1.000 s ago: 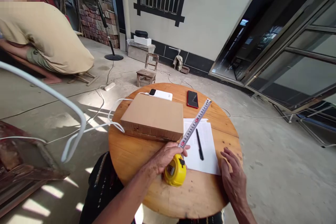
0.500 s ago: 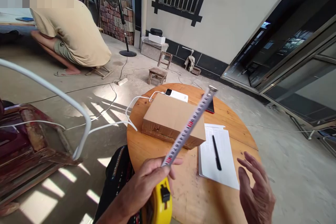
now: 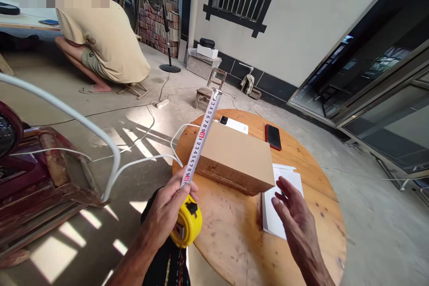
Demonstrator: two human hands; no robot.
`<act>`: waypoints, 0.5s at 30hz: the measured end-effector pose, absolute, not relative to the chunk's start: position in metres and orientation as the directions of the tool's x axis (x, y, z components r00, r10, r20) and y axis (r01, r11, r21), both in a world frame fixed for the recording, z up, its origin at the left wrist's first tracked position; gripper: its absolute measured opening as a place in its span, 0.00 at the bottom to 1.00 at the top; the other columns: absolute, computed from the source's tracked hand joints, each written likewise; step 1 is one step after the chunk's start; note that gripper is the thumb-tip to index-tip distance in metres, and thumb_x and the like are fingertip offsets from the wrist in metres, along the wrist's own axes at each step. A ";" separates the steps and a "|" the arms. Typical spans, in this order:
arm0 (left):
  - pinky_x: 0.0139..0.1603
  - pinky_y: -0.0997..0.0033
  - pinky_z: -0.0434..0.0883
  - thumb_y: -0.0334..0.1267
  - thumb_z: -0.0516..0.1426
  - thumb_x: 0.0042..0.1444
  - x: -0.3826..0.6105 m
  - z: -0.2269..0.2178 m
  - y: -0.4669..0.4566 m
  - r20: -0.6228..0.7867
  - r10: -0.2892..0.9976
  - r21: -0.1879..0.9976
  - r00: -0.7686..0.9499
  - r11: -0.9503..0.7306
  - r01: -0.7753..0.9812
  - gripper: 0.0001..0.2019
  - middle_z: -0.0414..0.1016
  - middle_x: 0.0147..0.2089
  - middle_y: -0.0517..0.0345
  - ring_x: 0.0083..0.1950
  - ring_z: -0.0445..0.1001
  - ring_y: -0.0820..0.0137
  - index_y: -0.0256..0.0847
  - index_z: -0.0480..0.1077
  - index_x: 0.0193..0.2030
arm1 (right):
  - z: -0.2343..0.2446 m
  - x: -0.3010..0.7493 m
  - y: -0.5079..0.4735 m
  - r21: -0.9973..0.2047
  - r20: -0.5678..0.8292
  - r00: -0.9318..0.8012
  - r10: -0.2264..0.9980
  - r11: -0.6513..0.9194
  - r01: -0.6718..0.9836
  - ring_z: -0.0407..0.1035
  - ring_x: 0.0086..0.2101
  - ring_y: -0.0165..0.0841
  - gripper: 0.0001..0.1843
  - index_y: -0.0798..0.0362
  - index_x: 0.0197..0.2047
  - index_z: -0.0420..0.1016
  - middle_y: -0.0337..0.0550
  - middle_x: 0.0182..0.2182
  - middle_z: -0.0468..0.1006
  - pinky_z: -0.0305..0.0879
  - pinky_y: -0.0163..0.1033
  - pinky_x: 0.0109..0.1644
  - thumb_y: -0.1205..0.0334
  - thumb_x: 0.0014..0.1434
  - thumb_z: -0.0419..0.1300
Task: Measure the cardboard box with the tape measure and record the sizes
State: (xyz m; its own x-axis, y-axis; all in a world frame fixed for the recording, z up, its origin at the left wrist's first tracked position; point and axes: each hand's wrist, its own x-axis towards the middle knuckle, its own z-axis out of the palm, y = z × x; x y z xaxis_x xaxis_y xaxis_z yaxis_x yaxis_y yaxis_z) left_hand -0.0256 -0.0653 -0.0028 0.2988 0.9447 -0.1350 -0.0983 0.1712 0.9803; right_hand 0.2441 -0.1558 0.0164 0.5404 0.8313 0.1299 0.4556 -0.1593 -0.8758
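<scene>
My left hand (image 3: 172, 201) pinches the pulled-out blade of a yellow tape measure (image 3: 191, 223), whose case hangs just below the fingers. The blade slants up and away, with its metal end hook (image 3: 217, 92) in the air. Behind the blade, a brown cardboard box (image 3: 237, 152) lies on the round wooden table (image 3: 228, 250). My right hand (image 3: 295, 214), fingers apart and holding nothing, hovers over the white paper (image 3: 273, 214) near the box's right corner. The pen on the paper is mostly hidden behind that hand.
A white power bank (image 3: 236, 125) with a cable lies behind the box, and a red-edged phone (image 3: 273, 136) to its right. A white tube (image 3: 67, 103) arches at left over a worn wooden chair (image 3: 63, 165). A person (image 3: 103, 40) sits low beyond, near a standing fan (image 3: 166, 31).
The tape measure and my left hand have swung left, so the blade now crosses the box's left end. My right hand has moved left and up over the paper, covering the pen.
</scene>
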 end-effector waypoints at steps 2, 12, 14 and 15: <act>0.32 0.75 0.64 0.45 0.52 0.59 -0.024 -0.006 -0.059 -0.122 0.946 0.985 0.301 0.152 -0.080 0.11 0.75 0.35 0.59 0.31 0.70 0.72 0.41 0.70 0.34 | 0.014 0.242 -0.152 -0.897 0.101 0.518 0.849 -0.148 0.417 0.64 0.53 0.45 0.33 0.47 0.61 0.59 0.49 0.62 0.60 0.64 0.51 0.55 0.48 0.55 0.60; 0.30 0.75 0.65 0.43 0.53 0.58 -0.020 0.006 -0.054 -0.104 0.923 0.979 0.372 0.160 -0.124 0.12 0.73 0.50 0.52 0.29 0.69 0.75 0.38 0.70 0.30 | 0.015 0.236 -0.138 -0.874 0.106 0.422 0.901 -0.117 0.471 0.70 0.46 0.42 0.24 0.51 0.55 0.66 0.50 0.49 0.75 0.69 0.44 0.46 0.48 0.59 0.55; 0.30 0.75 0.65 0.44 0.53 0.57 -0.027 0.020 -0.058 -0.131 0.898 0.959 0.420 0.221 -0.175 0.11 0.75 0.41 0.55 0.28 0.69 0.73 0.39 0.71 0.33 | 0.026 0.239 -0.143 -0.824 0.182 0.455 0.872 -0.117 0.554 0.71 0.45 0.42 0.23 0.51 0.54 0.68 0.49 0.48 0.76 0.70 0.43 0.45 0.48 0.60 0.54; 0.30 0.75 0.65 0.44 0.54 0.57 -0.031 0.028 -0.061 -0.151 0.883 0.945 0.445 0.261 -0.197 0.11 0.75 0.36 0.56 0.29 0.69 0.72 0.39 0.71 0.34 | 0.034 0.240 -0.145 -0.789 0.237 0.465 0.853 -0.110 0.604 0.72 0.44 0.42 0.23 0.51 0.54 0.68 0.48 0.46 0.77 0.70 0.43 0.44 0.48 0.60 0.53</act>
State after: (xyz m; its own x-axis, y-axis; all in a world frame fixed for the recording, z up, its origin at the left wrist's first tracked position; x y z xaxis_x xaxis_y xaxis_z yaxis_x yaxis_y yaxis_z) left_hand -0.0306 -0.0609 0.0282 0.4453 0.8825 -0.1511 -0.1970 0.2612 0.9450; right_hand 0.2398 -0.1455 0.0336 0.4652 0.8529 0.2370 0.6042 -0.1102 -0.7892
